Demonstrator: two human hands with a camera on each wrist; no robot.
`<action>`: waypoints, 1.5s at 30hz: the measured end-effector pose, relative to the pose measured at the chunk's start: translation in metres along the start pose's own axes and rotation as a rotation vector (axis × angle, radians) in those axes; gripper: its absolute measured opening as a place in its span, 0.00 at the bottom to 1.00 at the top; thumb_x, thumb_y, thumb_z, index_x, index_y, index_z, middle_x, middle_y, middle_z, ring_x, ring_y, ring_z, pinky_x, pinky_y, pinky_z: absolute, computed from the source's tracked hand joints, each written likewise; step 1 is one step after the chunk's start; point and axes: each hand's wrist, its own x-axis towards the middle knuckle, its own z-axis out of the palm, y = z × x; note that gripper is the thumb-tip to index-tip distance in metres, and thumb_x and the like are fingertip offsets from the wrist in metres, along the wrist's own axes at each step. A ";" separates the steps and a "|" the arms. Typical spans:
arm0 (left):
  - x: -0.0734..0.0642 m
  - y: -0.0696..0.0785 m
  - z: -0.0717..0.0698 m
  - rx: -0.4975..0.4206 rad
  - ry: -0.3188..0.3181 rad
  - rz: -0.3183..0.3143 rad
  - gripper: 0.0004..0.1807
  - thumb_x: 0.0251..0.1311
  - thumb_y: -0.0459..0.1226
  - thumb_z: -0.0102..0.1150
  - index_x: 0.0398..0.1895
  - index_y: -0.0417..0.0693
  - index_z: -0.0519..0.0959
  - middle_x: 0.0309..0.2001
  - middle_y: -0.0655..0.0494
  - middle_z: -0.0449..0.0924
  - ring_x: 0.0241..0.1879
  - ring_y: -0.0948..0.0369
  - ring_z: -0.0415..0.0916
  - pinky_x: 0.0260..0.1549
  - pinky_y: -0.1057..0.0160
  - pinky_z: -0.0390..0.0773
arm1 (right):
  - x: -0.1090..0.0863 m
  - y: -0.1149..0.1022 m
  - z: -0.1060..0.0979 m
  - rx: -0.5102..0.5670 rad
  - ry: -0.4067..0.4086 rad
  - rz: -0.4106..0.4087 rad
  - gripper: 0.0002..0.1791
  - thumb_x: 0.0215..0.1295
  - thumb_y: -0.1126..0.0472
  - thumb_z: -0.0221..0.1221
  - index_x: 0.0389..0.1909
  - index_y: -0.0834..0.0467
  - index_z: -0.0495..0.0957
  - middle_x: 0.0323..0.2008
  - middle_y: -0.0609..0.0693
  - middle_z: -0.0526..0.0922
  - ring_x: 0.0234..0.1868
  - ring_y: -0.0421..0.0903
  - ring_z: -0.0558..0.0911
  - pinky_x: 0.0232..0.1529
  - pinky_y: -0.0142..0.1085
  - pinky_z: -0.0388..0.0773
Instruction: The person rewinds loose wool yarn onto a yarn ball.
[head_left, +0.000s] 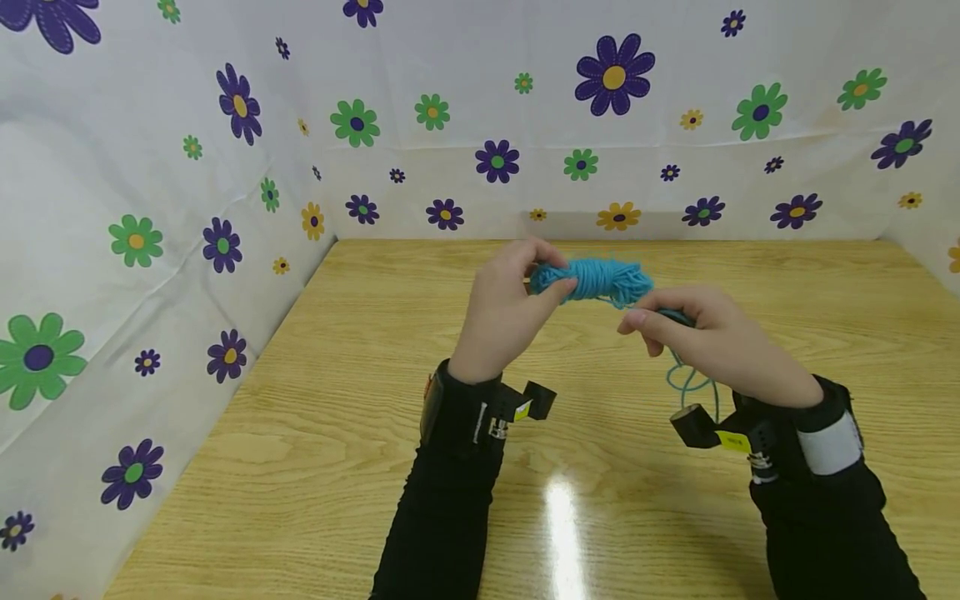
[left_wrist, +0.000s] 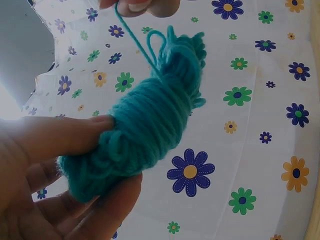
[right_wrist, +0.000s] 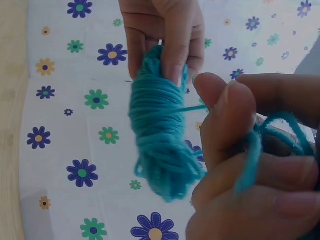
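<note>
A blue bundle of yarn, wound round its middle with looped ends, is held above the table. My left hand grips its left end between thumb and fingers. In the left wrist view the bundle slants up to the right, its loops fanning out at the far end. Beside the other end, my right hand pinches the yarn strand that runs taut from the winding. More of the strand loops through the right fingers, and a loose tail dangles below that hand.
Under both hands lies a wooden table with a bright light reflection near its front. A white cloth with printed flowers hangs along the back and sides. Each wrist wears a black band with a small camera.
</note>
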 end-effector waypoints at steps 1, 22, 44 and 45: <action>0.000 0.000 0.000 0.013 -0.016 -0.001 0.08 0.55 0.33 0.62 0.36 0.40 0.76 0.36 0.51 0.76 0.36 0.58 0.69 0.32 0.63 0.73 | -0.001 0.000 -0.001 -0.009 0.007 -0.001 0.10 0.70 0.65 0.49 0.36 0.60 0.79 0.21 0.51 0.73 0.19 0.43 0.65 0.17 0.37 0.59; -0.001 -0.001 -0.004 -0.079 -0.401 -0.013 0.05 0.56 0.32 0.61 0.35 0.45 0.76 0.37 0.55 0.78 0.38 0.61 0.75 0.36 0.65 0.77 | -0.014 0.005 -0.021 0.008 0.157 0.035 0.06 0.66 0.67 0.53 0.31 0.59 0.77 0.22 0.49 0.74 0.16 0.42 0.62 0.17 0.36 0.57; -0.005 0.003 -0.013 -0.536 -0.364 -0.037 0.06 0.59 0.29 0.56 0.39 0.37 0.72 0.39 0.47 0.72 0.36 0.54 0.74 0.34 0.63 0.75 | 0.001 0.016 -0.009 0.160 0.088 0.031 0.07 0.68 0.69 0.49 0.36 0.67 0.76 0.26 0.50 0.75 0.21 0.44 0.72 0.21 0.29 0.72; -0.005 0.003 -0.013 -0.540 -0.348 -0.044 0.06 0.60 0.29 0.55 0.39 0.37 0.72 0.39 0.48 0.72 0.36 0.54 0.74 0.34 0.63 0.74 | 0.002 0.016 -0.007 0.163 0.076 0.017 0.07 0.67 0.70 0.49 0.34 0.67 0.76 0.25 0.50 0.76 0.21 0.44 0.71 0.21 0.30 0.71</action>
